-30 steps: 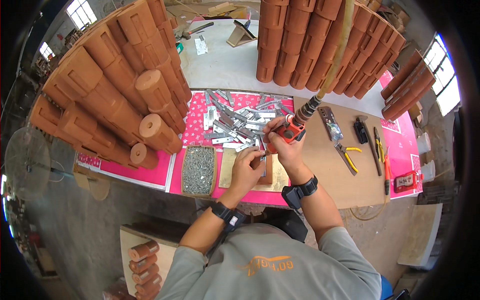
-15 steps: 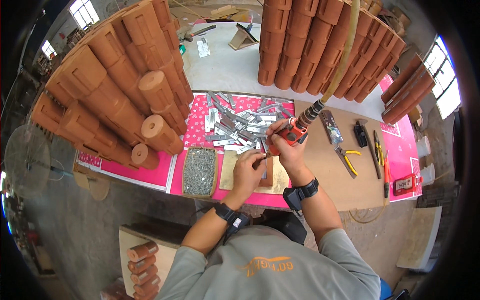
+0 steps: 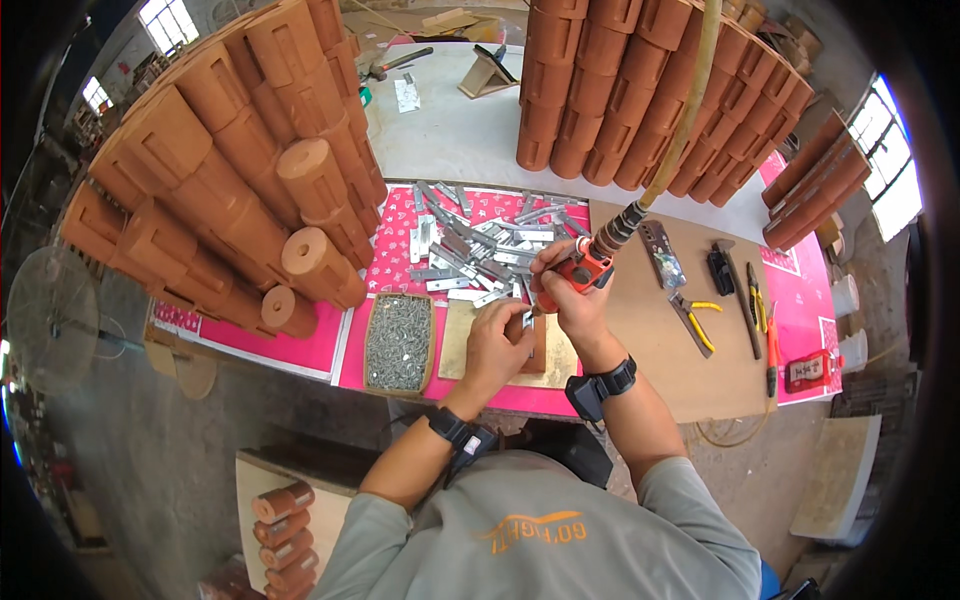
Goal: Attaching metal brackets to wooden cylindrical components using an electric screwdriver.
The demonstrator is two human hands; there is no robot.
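Observation:
My right hand [image 3: 572,292] grips a red power screwdriver [image 3: 590,266], its tip pointing down toward a bright metal strip [image 3: 528,320]. A yellowish hose [image 3: 682,120] runs up from the tool's back end. Beside the tip, my left hand [image 3: 500,338] is closed, thumb and fingers pinching at the metal strip. Under it lies a reddish-brown clay-coloured piece [image 3: 540,352], partly covered by my hands, on a pale wooden board [image 3: 456,345]. Whether a screw sits at the tip is too small to tell.
A carton of small screws [image 3: 398,345] stands left of the board. Metal strips [image 3: 470,245] lie heaped beyond my hands. Brown grooved cylinders rise in a left stack [image 3: 215,150] and a far stack [image 3: 620,95]. Yellow-handled pliers [image 3: 697,322], a phone [image 3: 661,252] and a hammer [image 3: 740,295] lie rightward.
My left fingertips have drawn back slightly from the screwdriver tip, so more of the bright metal strip shows. The right hand and screwdriver stay nearly in place.

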